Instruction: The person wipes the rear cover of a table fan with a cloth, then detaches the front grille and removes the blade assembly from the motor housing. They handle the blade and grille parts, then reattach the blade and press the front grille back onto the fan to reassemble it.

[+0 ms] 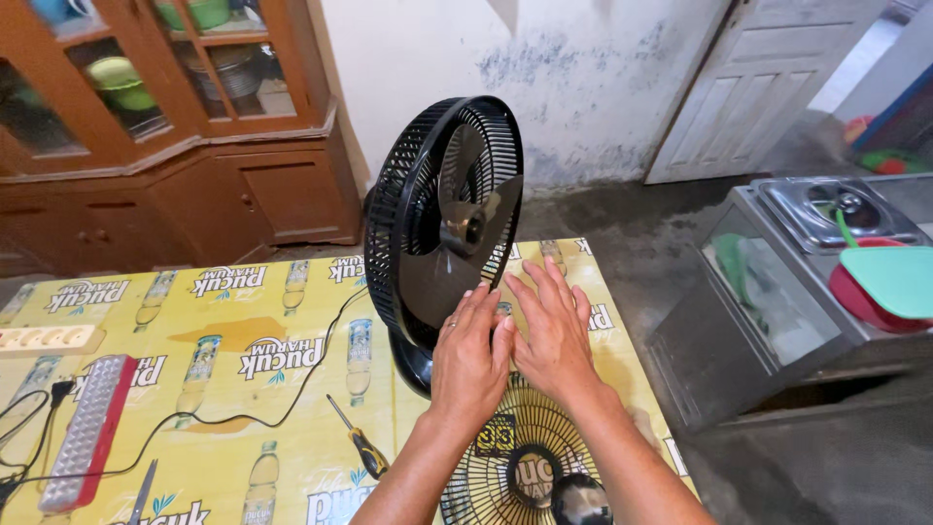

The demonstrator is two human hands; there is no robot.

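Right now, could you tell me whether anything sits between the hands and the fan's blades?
Nothing visible does: the front grille lies flat on the table, and the left hand and right hand already reach the bare blades.

My hands rest by the black fan (pixel 443 222) with its dark grey blades, above a black wire grille (pixel 520 457), on a yellow tablecloth (pixel 243 360) patterned with bottles, near a yellow-handled screwdriver (pixel 358 439), a red-and-white lamp (pixel 86 428) and a brown cabinet (pixel 243 185).
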